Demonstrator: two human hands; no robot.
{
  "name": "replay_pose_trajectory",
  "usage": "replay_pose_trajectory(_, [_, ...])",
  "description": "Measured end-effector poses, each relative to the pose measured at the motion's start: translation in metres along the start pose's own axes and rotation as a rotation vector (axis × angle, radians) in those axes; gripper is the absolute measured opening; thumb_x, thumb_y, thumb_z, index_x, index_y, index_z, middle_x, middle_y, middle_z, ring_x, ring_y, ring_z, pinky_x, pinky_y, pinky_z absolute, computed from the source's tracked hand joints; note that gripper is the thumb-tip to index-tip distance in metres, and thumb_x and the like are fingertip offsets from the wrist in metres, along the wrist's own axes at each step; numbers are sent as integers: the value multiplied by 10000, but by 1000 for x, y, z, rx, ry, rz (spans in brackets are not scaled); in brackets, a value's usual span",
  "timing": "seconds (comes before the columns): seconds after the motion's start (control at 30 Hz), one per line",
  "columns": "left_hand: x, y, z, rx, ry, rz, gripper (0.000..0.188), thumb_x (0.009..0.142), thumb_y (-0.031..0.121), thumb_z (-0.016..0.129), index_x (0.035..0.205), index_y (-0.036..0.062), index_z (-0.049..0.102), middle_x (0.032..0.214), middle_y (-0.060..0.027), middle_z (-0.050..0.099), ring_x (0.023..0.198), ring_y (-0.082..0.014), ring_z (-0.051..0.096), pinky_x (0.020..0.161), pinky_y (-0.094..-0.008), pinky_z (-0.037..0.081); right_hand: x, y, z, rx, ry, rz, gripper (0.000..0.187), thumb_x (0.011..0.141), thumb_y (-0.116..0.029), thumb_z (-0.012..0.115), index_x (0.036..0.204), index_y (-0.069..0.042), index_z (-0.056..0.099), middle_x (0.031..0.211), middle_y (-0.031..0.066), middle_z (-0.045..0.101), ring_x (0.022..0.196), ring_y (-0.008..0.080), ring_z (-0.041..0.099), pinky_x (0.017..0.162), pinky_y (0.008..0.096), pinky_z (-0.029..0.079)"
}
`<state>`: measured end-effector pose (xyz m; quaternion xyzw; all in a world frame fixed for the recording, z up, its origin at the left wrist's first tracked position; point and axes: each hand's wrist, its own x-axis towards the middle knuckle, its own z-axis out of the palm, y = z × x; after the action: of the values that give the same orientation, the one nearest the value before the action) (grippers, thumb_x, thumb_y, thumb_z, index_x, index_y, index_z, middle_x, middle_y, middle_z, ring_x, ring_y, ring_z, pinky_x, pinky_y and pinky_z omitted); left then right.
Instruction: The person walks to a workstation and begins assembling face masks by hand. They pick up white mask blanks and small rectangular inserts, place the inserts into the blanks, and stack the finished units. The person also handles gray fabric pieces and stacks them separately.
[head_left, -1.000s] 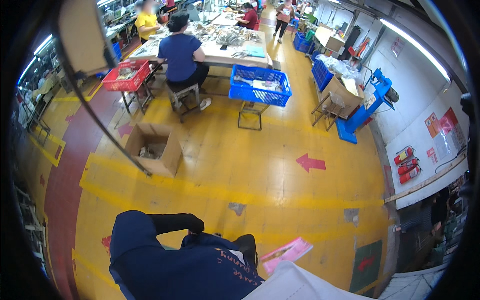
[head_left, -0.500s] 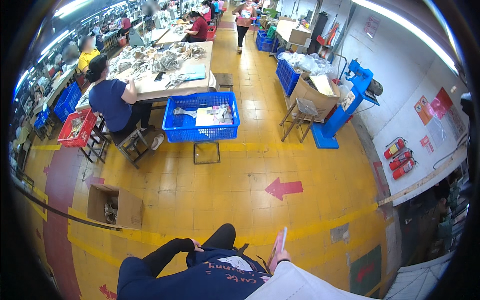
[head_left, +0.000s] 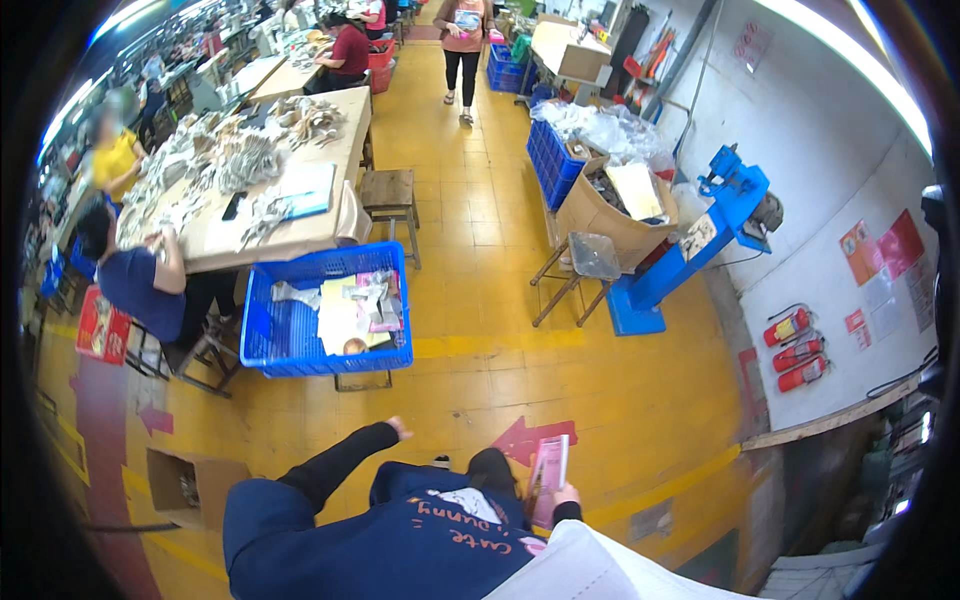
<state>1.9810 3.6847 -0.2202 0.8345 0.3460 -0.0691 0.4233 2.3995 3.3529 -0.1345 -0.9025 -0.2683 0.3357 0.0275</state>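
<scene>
My right hand [head_left: 567, 495] grips a thin, flat pink booklet-like thing [head_left: 547, 478] with a pale edge, held upright beside my right thigh. My left hand [head_left: 400, 428] hangs out ahead of my body at the end of a black sleeve; it is small in the picture, and its fingers are not distinct. It touches nothing that I can see. Nearest to it, farther ahead, stands a blue plastic crate [head_left: 262, 362] on a low metal-legged stand. Inside lie yellow and pink sheets [head_left: 340, 318] and some grey-white pieces.
Left of the crate a person in dark blue sits at a table [head_left: 215, 235] heaped with grey pieces. Another person [head_left: 466, 45] walks in the aisle. Stools [head_left: 388, 190], a carton [head_left: 610, 215] and a blue machine [head_left: 690, 240] stand farther on; an open box [head_left: 215, 490] lies left.
I have moved forward, so the crate and table are nearer. My left hand has swung forward from my lap area. The pink thing shows more of its face. The walking person is closer.
</scene>
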Motion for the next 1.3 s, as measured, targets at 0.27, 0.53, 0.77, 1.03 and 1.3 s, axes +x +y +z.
replay_pose_trajectory(0.27, [321, 130, -161, -479, 191, 56, 295, 902, 322, 725, 1074, 88, 670, 927, -68, 721, 851, -169, 660, 777, -338, 538, 167, -117, -114, -29, 39, -20, 442, 875, -434, 578, 1203, -150, 665, 1091, 245, 686, 1044, 454, 642, 913, 517, 512])
replay_pose_trajectory(0.53, [395, 59, -233, -1280, 196, -297, 398, 946, 281, 698, 1263, 60, 601, 1090, -83, 701, 982, -192, 692, 756, -299, 554, 397, -433, -255, -522, 10, -830, 376, 939, -329, 527, 1285, -196, 587, 842, 206, 711, 780, 386, 700, 739, 526, 553])
replay_pose_trajectory(0.77, [456, -29, -380, -1538, 571, -698, 341, 931, 343, 695, 1220, 175, 630, 1053, -91, 725, 790, -210, 692, 621, -324, 522, 501, -712, -336, -544, -51, -1093, 446, 956, -348, 495, 1382, -217, 504, 812, 213, 704, 739, 389, 698, 669, 536, 552])
replay_pose_trajectory(1.03, [713, -87, -607, -1137, 197, -634, 357, 915, 382, 717, 1209, 198, 633, 1069, -43, 739, 770, -148, 697, 566, -258, 466, 644, -739, -389, -14, 162, -552, 415, 853, -464, 619, 962, -76, 723, 848, 247, 688, 844, 428, 672, 774, 544, 526])
replay_pose_trajectory(1.3, [1033, -87, -675, -520, 59, 7, 182, 907, 254, 646, 1016, 120, 707, 886, -33, 714, 712, -135, 653, 593, -278, 493, 840, -702, -454, 35, 364, 86, 371, 803, -278, 673, 1086, -38, 666, 911, 261, 703, 907, 444, 686, 826, 550, 542])
